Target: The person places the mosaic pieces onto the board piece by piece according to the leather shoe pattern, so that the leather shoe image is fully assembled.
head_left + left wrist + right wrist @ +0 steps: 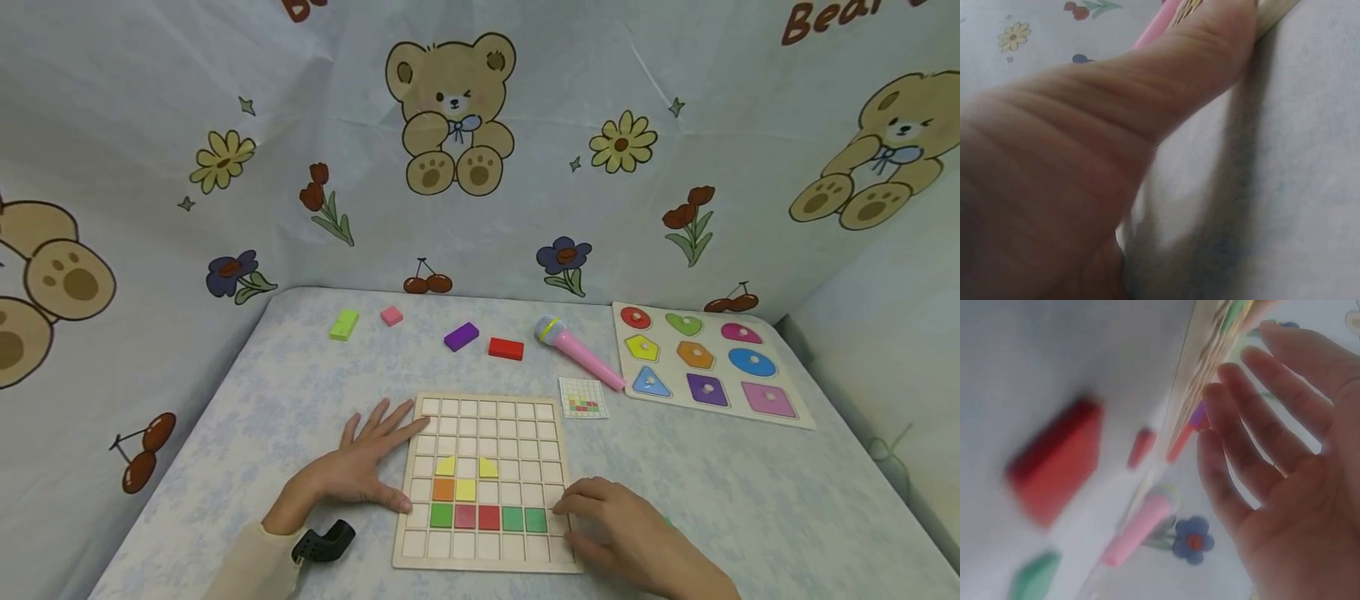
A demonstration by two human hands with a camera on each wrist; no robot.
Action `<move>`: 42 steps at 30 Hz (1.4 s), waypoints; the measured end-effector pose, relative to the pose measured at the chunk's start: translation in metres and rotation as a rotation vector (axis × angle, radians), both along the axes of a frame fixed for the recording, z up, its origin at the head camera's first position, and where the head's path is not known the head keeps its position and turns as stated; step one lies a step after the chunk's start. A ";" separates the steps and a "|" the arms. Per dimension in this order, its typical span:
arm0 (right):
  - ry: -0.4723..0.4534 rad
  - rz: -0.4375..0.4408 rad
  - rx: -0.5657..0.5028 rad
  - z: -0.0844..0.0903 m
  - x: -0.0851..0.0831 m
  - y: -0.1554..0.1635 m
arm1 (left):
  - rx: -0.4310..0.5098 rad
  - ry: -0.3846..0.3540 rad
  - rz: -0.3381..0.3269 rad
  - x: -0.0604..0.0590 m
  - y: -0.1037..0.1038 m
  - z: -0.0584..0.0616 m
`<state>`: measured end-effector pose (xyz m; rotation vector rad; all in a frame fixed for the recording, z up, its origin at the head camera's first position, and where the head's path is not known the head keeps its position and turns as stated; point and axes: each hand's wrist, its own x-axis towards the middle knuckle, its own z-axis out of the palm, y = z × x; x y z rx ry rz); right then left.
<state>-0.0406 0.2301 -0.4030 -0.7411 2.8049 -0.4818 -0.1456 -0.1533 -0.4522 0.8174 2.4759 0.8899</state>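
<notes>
A wooden grid board (487, 546) lies on the table between the hands, with its rim also showing in the left wrist view. Coloured tiles fill some cells: a row of green (441, 516), red (477, 517) and green tiles (524, 519), with an orange tile (443, 489) and yellow tiles (465, 490) above. My left hand (360, 467), fingers spread, touches the board's left edge with fingertips and thumb. At the right edge, my right hand (626, 529) rests with loosely bent fingers, holding nothing in the right wrist view. Near it there lie a red block (1063, 469) and a green block (1036, 575).
Behind the board are lime (344, 325), pink (392, 316), purple (461, 337) and red blocks (506, 348), plus a pink toy microphone (588, 358). A pattern card (583, 398) lies off the board's far right corner. A shape puzzle board (667, 400) lies at the back right.
</notes>
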 end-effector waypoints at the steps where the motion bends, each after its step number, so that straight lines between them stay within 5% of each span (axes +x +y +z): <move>1: -0.025 -0.026 0.008 0.002 0.000 0.003 | 0.000 0.001 -0.001 0.000 0.000 0.000; 17: -0.284 -0.432 0.082 -0.004 0.006 0.055 | -0.006 -0.008 -0.002 0.000 0.000 0.002; 23: -0.329 -0.460 0.098 -0.012 0.005 0.073 | 0.007 0.002 -0.009 0.002 0.000 0.004; 42: -0.270 -0.457 0.160 -0.017 0.000 0.101 | -0.001 -0.005 -0.003 0.001 0.001 0.004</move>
